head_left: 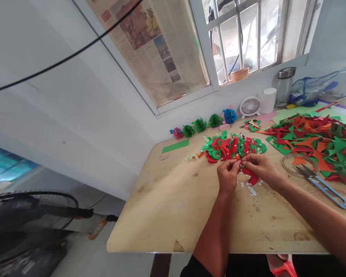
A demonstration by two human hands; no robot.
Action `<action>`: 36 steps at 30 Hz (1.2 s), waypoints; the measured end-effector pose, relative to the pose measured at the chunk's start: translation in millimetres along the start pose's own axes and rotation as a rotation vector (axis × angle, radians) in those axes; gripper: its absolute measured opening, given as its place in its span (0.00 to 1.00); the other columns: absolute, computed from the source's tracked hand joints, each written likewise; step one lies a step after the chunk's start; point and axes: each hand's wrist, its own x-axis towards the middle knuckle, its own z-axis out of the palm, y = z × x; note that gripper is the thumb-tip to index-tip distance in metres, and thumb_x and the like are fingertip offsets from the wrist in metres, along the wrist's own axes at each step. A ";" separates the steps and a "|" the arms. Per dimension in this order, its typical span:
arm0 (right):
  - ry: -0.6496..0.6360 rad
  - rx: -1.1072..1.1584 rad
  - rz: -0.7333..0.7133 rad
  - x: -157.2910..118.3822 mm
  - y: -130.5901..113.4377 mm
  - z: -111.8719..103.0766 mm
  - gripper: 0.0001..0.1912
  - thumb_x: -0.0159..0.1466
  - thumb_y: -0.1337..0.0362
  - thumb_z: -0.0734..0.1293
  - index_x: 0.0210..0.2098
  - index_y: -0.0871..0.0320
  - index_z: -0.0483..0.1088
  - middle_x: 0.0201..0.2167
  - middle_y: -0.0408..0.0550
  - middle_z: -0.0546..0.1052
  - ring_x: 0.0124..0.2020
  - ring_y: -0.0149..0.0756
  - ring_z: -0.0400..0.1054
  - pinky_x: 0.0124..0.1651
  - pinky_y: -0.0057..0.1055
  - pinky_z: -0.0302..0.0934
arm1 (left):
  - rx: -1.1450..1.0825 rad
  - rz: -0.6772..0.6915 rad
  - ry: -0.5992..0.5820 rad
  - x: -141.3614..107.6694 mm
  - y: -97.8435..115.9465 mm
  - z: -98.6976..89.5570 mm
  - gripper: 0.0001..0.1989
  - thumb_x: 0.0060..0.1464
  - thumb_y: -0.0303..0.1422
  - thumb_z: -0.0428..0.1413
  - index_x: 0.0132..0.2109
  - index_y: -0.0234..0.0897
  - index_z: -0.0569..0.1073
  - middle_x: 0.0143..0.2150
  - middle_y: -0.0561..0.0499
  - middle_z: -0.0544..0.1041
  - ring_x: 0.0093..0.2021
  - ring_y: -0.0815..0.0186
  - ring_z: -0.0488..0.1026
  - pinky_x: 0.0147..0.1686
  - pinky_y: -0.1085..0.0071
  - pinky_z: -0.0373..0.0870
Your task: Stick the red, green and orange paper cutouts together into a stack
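Note:
My left hand [228, 173] and my right hand [258, 167] meet over the wooden table [173, 207], thumbs and fingertips pinched together. What sits between the fingertips is too small to make out. A curved red paper cutout [252, 177] shows just below my right hand; whether it is held or lies on the table I cannot tell. Small white paper bits [252, 191] are scattered beside it. Right behind my fingers is a pile of red and green paper cutouts [226, 148], some with white bits on them.
Red, orange and green paper scraps [320, 142] heap up on the right. Thread snips [325, 186] lie beside a metal ring [285, 163]. Along the wall stand folded paper figures [200, 125], a small white fan [250, 106] and a glass jar [284, 88]. A green strip [175, 146] lies far left.

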 end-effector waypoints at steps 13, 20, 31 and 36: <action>-0.073 -0.109 -0.069 5.5 15.3 0.2 0.12 0.54 0.57 0.64 0.24 0.61 0.69 0.15 0.39 0.66 0.16 0.25 0.54 0.18 0.24 0.46 | -0.110 -0.095 0.063 1.8 -5.9 1.0 0.12 0.40 0.39 0.60 0.24 0.32 0.73 0.19 0.54 0.71 0.19 0.74 0.65 0.24 0.75 0.64; -0.070 -0.034 -0.024 2.9 9.1 0.2 0.13 0.53 0.55 0.65 0.24 0.61 0.70 0.18 0.41 0.70 0.19 0.26 0.59 0.20 0.24 0.52 | -0.186 -0.128 0.022 2.2 -8.5 0.1 0.13 0.41 0.39 0.60 0.26 0.31 0.73 0.19 0.53 0.71 0.19 0.75 0.65 0.23 0.76 0.63; 0.057 -0.164 -0.074 4.9 10.7 -0.7 0.13 0.53 0.55 0.64 0.27 0.60 0.71 0.18 0.42 0.70 0.19 0.28 0.59 0.20 0.24 0.53 | 0.503 0.397 0.148 -8.3 -3.5 -1.6 0.07 0.52 0.32 0.54 0.33 0.35 0.75 0.30 0.48 0.76 0.32 0.68 0.72 0.34 0.72 0.69; 0.059 -0.277 -0.132 4.2 12.8 -0.7 0.11 0.55 0.58 0.62 0.27 0.59 0.70 0.18 0.41 0.69 0.19 0.28 0.59 0.21 0.25 0.53 | 0.684 0.521 0.143 -5.9 -7.5 -3.0 0.06 0.52 0.30 0.54 0.33 0.36 0.75 0.30 0.48 0.77 0.33 0.66 0.72 0.36 0.70 0.68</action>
